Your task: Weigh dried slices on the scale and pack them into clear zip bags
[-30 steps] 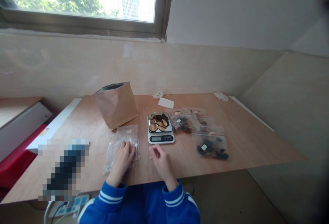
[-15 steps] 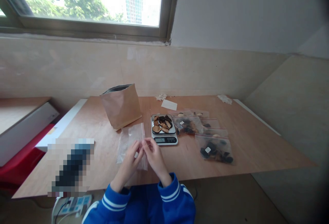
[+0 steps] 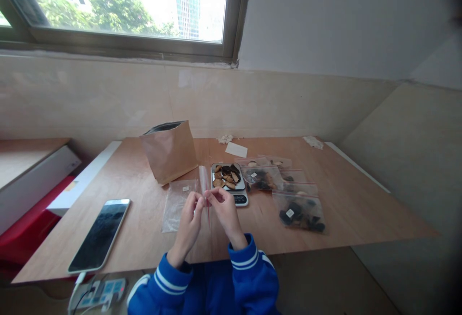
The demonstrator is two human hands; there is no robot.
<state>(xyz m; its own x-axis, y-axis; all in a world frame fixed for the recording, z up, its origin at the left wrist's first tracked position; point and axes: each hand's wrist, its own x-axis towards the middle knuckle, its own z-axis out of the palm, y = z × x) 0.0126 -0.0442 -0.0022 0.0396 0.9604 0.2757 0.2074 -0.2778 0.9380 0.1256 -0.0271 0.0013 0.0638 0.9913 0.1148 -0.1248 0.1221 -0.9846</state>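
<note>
My left hand and my right hand meet in front of the scale, both closed in a pinch on the red-edged top of a clear zip bag. That bag stands nearly edge-on to the camera. Another clear bag with a small white label lies flat on the table beside my left hand. Dried brown slices rest on the plate of the white digital scale, whose display is partly hidden by my right hand.
Several filled zip bags lie right of the scale. An upright brown paper bag stands behind on the left. A phone with a cable is at the left front. A white card lies behind the scale.
Both hands have moved slightly right, and a clear bag has been lifted on edge between them. The labelled bag under it now shows more fully.
</note>
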